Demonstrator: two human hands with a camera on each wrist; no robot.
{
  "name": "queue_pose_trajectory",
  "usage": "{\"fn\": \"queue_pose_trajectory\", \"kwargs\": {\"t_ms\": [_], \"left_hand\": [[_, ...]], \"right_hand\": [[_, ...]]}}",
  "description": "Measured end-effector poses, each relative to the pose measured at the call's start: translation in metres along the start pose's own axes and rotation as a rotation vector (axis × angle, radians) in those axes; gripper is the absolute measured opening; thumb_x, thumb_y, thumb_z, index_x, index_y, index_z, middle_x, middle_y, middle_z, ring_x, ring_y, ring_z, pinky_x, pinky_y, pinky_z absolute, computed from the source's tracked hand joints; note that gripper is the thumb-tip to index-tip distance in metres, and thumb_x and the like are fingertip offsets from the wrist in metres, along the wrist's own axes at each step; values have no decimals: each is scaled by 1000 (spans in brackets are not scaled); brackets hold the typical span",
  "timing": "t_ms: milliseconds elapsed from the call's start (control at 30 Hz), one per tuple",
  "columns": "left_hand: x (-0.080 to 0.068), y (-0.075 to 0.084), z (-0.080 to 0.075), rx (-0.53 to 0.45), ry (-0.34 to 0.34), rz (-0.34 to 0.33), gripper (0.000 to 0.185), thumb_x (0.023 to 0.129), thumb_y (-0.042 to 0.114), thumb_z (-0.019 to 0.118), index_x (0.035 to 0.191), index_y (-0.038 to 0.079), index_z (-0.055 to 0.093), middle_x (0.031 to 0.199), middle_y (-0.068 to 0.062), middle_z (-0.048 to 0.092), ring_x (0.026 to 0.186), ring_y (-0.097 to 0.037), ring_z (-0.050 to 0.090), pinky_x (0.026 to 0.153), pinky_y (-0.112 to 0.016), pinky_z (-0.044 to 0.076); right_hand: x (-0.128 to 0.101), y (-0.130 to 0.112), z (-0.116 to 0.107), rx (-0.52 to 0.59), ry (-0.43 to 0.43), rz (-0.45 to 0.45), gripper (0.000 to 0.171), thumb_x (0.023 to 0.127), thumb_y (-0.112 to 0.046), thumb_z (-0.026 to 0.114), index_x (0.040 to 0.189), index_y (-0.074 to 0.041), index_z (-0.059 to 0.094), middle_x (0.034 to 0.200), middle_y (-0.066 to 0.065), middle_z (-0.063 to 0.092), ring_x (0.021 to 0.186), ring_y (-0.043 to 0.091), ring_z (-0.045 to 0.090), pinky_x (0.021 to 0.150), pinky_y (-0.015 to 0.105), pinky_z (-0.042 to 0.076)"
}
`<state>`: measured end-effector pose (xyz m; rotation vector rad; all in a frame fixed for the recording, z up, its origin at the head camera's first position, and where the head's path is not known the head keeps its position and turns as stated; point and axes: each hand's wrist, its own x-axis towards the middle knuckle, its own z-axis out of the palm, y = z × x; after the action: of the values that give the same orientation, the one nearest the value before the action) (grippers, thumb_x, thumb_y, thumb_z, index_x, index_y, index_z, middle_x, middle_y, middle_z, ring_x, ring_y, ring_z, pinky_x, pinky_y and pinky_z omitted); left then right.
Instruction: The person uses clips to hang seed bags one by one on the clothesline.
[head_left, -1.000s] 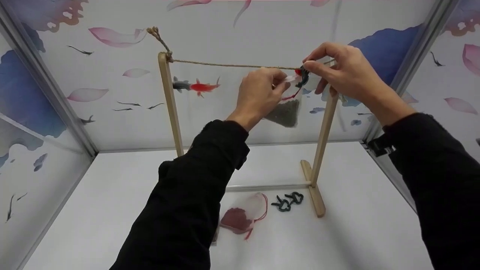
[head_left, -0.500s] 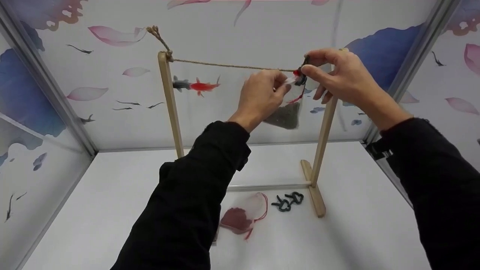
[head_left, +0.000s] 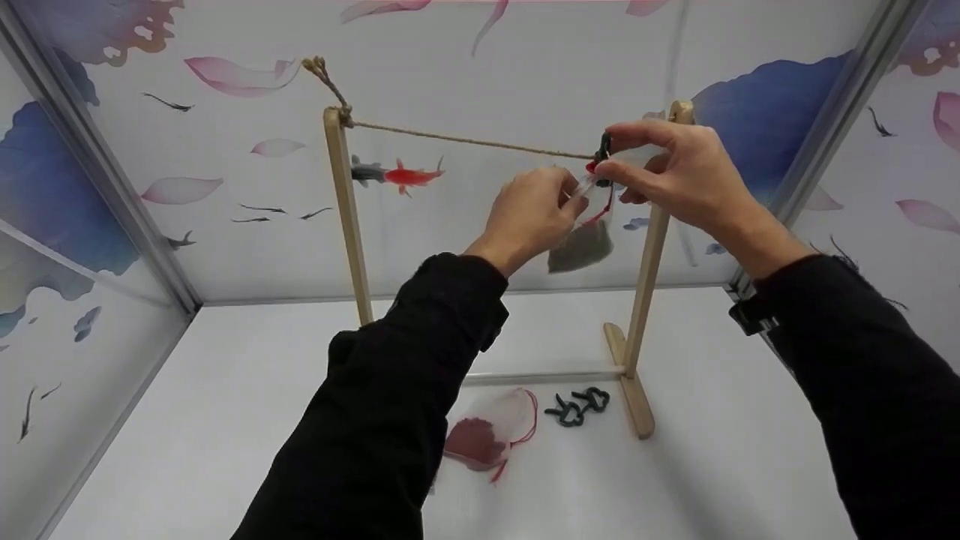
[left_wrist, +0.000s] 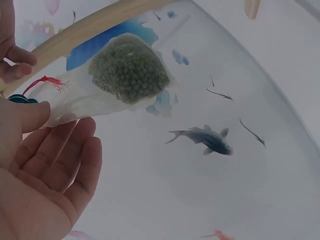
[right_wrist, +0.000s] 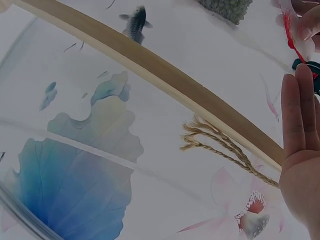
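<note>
A sheer drawstring pouch with grey-green contents hangs below the twine line. My left hand pinches the pouch's gathered top between thumb and fingers; in the left wrist view the pouch extends away from that hand, its red tassel loose. My right hand pinches a dark green clip at the line, beside the pouch top. The line dips toward this clip. Whether the clip's jaws have closed over the pouch cannot be seen.
A wooden stand with a left post and right post carries the line. On the white table lie a pouch with reddish contents and two dark clips. Printed panels surround the table.
The clip has turned more upright in my right hand. Both hands have come down a little, drawing the line lower at its right, and the grey-green pouch has swung slightly right.
</note>
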<state>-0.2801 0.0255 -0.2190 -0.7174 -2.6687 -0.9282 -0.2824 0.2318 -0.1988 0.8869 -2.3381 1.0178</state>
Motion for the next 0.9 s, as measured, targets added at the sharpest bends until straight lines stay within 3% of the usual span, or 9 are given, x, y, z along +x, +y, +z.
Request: {"fn": "queue_pose_trajectory", "kwargs": {"t_ms": [267,400,567,733,900], "left_hand": [[-3,-1,8,-28,-24,-23,25,104,25,60,118,5,66,110,-7,72,97,-16,68,79,-28,53],[-6,-1,10,-19,-27,-8,25,105,23,59,121,4,64,111,-7,72,98,-16,68,80,-28,53],[-9,-5,14,1,-21,11,31,104,23,59,128,4,60,113,-8,71,98,-17,67,82,-30,53],[-17,-10,21,62,1,89,49,104,30,59,143,3,47,127,-12,66,108,-22,66,91,-35,53],[-29,-12,27,69,91,188,63,105,31,58,154,0,33,141,-15,58,119,-26,63,97,-40,51]], "right_hand": [[-9,8,12,-23,138,-138,52,87,-10,82,135,-3,64,124,8,69,79,-1,69,70,14,54],[-16,14,20,-17,201,-182,52,86,-8,82,134,-1,62,122,9,67,90,7,71,76,17,54],[-25,19,30,0,258,-174,52,87,-9,81,134,-2,60,125,9,63,102,20,69,83,22,55],[-38,25,42,53,303,-169,57,88,-2,78,139,-2,54,133,10,60,115,22,63,95,32,53],[-56,30,52,98,364,-178,78,83,10,77,151,-1,41,142,11,55,130,24,55,104,39,47]]}}
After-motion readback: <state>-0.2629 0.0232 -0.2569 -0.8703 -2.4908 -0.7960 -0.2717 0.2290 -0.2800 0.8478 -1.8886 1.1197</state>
